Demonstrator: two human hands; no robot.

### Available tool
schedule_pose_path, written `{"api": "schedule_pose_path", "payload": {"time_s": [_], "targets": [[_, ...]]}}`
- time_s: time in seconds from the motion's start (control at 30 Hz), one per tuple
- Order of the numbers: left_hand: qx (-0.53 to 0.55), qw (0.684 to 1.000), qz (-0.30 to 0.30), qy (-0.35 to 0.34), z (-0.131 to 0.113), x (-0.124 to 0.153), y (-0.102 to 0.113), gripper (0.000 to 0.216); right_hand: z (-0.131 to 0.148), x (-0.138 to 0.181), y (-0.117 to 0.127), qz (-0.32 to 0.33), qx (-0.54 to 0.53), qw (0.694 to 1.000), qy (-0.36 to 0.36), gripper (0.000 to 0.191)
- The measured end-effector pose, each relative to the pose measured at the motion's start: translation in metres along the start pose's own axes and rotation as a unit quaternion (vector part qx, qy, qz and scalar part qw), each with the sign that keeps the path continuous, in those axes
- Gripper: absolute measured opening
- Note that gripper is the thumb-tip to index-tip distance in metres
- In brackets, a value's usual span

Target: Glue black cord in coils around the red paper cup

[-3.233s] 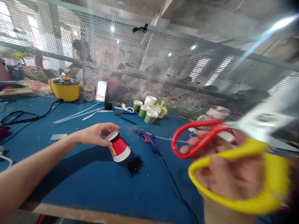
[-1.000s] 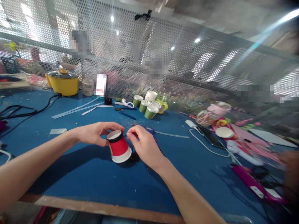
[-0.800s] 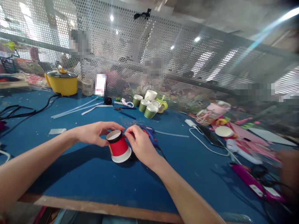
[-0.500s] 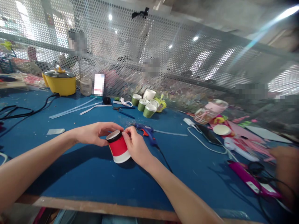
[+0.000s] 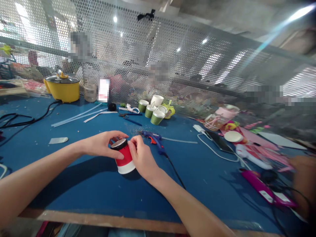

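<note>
At left, a rounded, glossy yellow pot point(image 5: 65, 91) stands on the smooth blue bench point(image 5: 98, 194). The left hand point(image 5: 105, 144)'s grip curls around a tapered red-and-white cup point(image 5: 127, 158), narrow black-banded end up; the right hand point(image 5: 142, 156) bunches against its right side, whether pinching anything cannot be told. Beyond lies a hard-shelled glue gun point(image 5: 158, 142).

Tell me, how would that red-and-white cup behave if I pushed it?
The red-and-white cup looks like thin paper, so it is probably light and easily dented. Its wider end faces down, which should help it resist tipping. Knocked onto its round, tapered side, it would likely roll in a curve.
</note>
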State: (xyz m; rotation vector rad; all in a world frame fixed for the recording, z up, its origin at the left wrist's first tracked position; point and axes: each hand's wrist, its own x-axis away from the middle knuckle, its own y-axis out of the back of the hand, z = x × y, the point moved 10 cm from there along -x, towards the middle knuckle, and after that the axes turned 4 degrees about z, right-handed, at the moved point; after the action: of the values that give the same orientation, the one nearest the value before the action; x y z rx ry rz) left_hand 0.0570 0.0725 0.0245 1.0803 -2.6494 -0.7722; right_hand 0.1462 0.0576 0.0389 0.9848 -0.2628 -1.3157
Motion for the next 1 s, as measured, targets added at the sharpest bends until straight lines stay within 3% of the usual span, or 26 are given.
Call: {"api": "schedule_pose_path", "payload": {"time_s": [0.17, 0.37, 0.53, 0.83, 1.0], "targets": [[-0.023, 1.000, -0.019, 0.010, -0.0015, 0.0001, -0.0009, 0.049, 0.0043, 0.0022, 0.0013, -0.002, 0.016, 1.000, 0.009, 0.011], [0.054, 0.998, -0.028, -0.028, -0.0019, -0.0007, -0.0014, 0.061, 0.0100, 0.0045, 0.0092, -0.024, 0.038, 0.998, 0.042, 0.011], [0.086, 0.996, -0.014, -0.028, 0.0026, -0.0026, -0.0042, 0.064, 0.0058, 0.0031, 0.0040, -0.001, 0.025, 0.999, 0.033, 0.011], [0.083, 0.996, 0.003, -0.031, 0.0019, -0.0024, -0.0070, 0.057, 0.0034, 0.0025, 0.0042, -0.011, 0.032, 0.999, 0.023, 0.012], [0.085, 0.996, -0.017, -0.020, 0.0031, -0.0026, -0.0025, 0.050, 0.0038, 0.0028, 0.0035, -0.022, 0.043, 0.998, 0.031, 0.013]]}}
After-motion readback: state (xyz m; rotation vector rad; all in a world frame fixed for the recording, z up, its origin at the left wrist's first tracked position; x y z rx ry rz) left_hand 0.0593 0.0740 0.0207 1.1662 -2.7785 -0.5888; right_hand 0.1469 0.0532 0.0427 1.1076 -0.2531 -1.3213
